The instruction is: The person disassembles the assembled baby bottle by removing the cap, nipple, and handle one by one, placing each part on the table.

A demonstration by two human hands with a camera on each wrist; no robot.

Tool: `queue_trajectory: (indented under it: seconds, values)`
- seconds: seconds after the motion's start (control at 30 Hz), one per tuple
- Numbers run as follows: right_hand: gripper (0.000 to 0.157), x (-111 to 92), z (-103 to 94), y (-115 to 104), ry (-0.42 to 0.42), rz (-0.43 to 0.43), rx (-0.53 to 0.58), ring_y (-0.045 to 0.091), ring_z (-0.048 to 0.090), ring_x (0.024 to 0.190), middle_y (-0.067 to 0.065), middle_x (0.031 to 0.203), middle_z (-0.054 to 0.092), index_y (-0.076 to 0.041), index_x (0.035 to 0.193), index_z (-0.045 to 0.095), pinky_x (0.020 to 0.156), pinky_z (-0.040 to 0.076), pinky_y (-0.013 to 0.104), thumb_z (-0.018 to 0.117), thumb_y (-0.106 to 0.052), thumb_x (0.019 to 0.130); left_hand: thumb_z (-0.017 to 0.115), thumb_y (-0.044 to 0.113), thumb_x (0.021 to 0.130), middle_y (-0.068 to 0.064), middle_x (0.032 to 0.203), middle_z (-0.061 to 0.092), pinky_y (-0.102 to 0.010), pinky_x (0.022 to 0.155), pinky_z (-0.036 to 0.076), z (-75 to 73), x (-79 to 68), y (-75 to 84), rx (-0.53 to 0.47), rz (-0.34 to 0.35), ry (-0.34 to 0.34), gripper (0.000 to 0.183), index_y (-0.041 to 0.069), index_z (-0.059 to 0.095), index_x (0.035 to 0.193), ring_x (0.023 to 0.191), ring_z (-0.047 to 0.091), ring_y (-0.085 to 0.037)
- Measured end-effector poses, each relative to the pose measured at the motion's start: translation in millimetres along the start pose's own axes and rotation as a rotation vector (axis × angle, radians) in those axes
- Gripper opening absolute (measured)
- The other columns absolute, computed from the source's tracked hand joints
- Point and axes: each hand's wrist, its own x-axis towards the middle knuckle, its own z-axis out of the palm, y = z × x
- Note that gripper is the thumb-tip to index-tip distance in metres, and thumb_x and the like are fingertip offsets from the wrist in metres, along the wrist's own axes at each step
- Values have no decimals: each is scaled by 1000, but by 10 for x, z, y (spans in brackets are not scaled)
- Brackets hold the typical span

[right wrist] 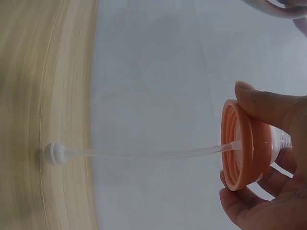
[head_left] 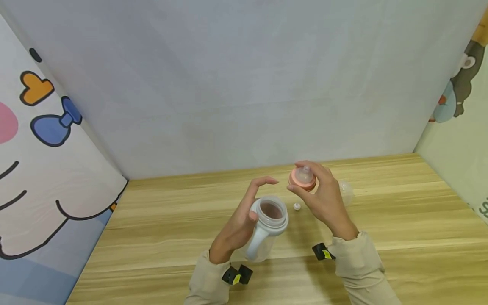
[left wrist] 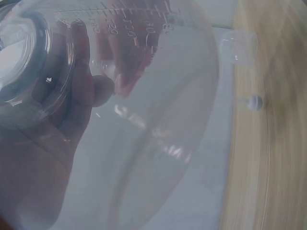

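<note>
My left hand [head_left: 235,224] grips a clear baby bottle [head_left: 277,230] with white handles. Its mouth is uncovered and tilts up toward the head camera. The bottle's see-through wall with measuring marks [left wrist: 153,120] fills most of the left wrist view. My right hand [head_left: 328,201] holds a bottle nipple [head_left: 303,174] in an orange-pink screw collar [right wrist: 259,148], thumb and fingers on opposite sides of the ring. From the collar's underside a thin clear straw [right wrist: 153,155] hangs down, ending in a small white ball [right wrist: 55,153]. Collar and bottle are apart, the collar farther right and back.
A clear dome cap [head_left: 346,193] stands on the wood-grain table [head_left: 171,237], behind and right of my right hand. A pale cloth wall [head_left: 244,93] rises at the table's back edge. Printed panels [head_left: 49,169] flank both sides.
</note>
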Motion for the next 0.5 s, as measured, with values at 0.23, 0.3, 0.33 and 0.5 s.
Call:
queue_trajectory:
  seconds: [0.23,0.3,0.33,0.5]
  values:
    - [55,10,4,24,-5,6,-1,39,54,120,19,132,64,-4,128,63,100,43,55,86,-8,79,31,91,81,-33,82,64,-29,69,56,1,9,5,0,1,-5,109,5,23,149,75,66,-3]
    - [54,11,3,36,-6,9,-2,39,54,120,19,132,64,-4,128,64,100,43,55,86,-8,79,31,91,82,-33,82,65,-29,69,56,1,8,6,4,4,-6,109,6,23,149,75,66,-3]
    - [54,11,2,42,-7,11,-3,39,54,120,19,132,64,-4,128,64,100,43,55,86,-8,79,31,91,82,-32,82,65,-29,68,56,2,7,6,6,5,-6,108,6,23,149,75,66,-3]
    - [53,6,-10,56,-10,24,-1,39,54,122,19,132,63,-4,127,64,102,42,56,86,-8,79,31,90,82,-32,82,65,-29,68,56,6,6,9,5,6,-7,108,6,23,149,75,66,-3]
